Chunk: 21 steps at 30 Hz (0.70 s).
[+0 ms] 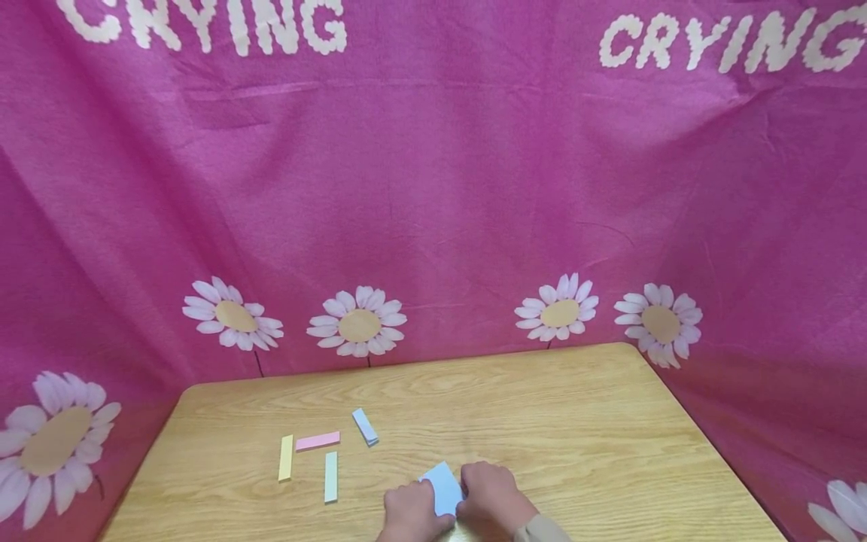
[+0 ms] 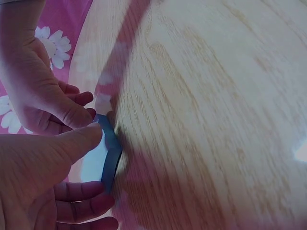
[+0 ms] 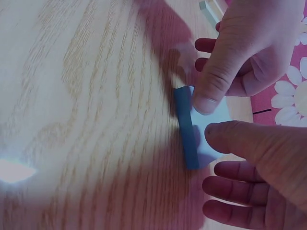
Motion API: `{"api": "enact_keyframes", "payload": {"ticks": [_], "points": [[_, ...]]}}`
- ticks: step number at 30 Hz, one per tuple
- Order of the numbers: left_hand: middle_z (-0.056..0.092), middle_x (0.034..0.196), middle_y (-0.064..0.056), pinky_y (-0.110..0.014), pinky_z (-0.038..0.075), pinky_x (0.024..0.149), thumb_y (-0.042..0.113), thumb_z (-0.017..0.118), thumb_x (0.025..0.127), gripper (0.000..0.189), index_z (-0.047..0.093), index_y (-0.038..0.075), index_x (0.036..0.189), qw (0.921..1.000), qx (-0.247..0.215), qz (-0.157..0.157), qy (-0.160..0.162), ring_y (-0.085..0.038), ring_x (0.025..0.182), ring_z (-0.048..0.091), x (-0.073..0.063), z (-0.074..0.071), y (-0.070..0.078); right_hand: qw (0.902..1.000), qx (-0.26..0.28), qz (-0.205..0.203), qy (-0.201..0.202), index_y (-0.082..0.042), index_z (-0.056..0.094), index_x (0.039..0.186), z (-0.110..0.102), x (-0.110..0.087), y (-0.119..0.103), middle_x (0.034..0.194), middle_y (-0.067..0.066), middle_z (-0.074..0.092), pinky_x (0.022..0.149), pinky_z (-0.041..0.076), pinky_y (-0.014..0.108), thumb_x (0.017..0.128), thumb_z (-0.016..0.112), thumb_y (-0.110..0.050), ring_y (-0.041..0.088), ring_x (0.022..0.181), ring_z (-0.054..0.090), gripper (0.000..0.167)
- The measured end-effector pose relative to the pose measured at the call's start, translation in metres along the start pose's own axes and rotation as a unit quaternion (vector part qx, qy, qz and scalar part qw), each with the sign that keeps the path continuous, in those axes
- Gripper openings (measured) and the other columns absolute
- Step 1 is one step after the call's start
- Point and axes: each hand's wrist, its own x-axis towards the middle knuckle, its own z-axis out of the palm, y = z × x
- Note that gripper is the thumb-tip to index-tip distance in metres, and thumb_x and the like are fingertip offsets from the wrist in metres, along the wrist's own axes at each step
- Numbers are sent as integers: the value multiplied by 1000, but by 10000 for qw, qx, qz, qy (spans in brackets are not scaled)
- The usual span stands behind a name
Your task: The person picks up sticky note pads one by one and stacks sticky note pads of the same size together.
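We see the pad [image 1: 443, 485], pale blue and squarish, between our two hands at the near edge of the head view, at or just above the tabletop [image 1: 576, 421]; we cannot tell whether its underside touches the wood. In the wrist views its side edge looks darker, a thick band in shadow.

Our left hand [image 1: 410, 510] holds the pad from the left, the thumb lying over its face and the fingers on the far side. Our right hand [image 1: 493, 493] pinches it at the right, the thumb also on its face, near the left thumb. Both sets of fingers stand narrow, with the pad in their grip. A beige sleeve [image 1: 542, 530] covers our right wrist.

Left of the hands lie four small strips, apart from the pad. The blue strip [image 1: 363, 424] slants, nearest the pad's far corner. The green strip [image 1: 330, 477] points toward us, the pink strip [image 1: 318, 441] lies crosswise beyond it, and the yellow strip [image 1: 286, 458] is leftmost, just beside the pink one's end.

Behind the tabletop hangs a magenta cloth [image 1: 433, 188], printed with daisies [image 1: 359, 325] and white lettering [image 1: 728, 44] reading "CRYING".
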Motion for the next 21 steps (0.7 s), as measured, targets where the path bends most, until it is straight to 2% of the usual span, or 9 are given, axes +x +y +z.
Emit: {"api": "enact_keyframes", "payload": {"ticks": [4,7,16,21], "points": [[47,58,-1,-35,40,52,50,73,59,47,56,7,69,9992,81,-63,-383,-17,53,50,2,0,1,9997,-43,113,-204,-15,46,58,1,1,-1,52,-9,42,45,32,28,58,69,-21,10,48,36,24],[48,59,-1,-36,41,55,46,77,57,44,57,8,69,9985,99,-159,-521,-18,55,51,4,1,3,9998,-88,123,-149,-15,45,57,3,1,-1,51,-8,41,44,31,28,58,69,-19,10,47,36,24],[51,60,-3,-36,42,52,36,82,52,43,55,7,69,9991,381,-172,-117,-21,56,53,8,5,4,9990,-275,350,45,-15,42,51,3,-1,-5,49,-6,40,42,30,30,59,67,-19,11,45,36,27],[52,60,-4,-37,42,53,32,81,55,39,56,6,71,9987,345,-296,-224,-21,56,53,9,1,2,9990,-258,359,107,-15,42,52,5,-2,-6,50,-6,41,43,30,31,58,68,-21,11,46,36,27]]}}
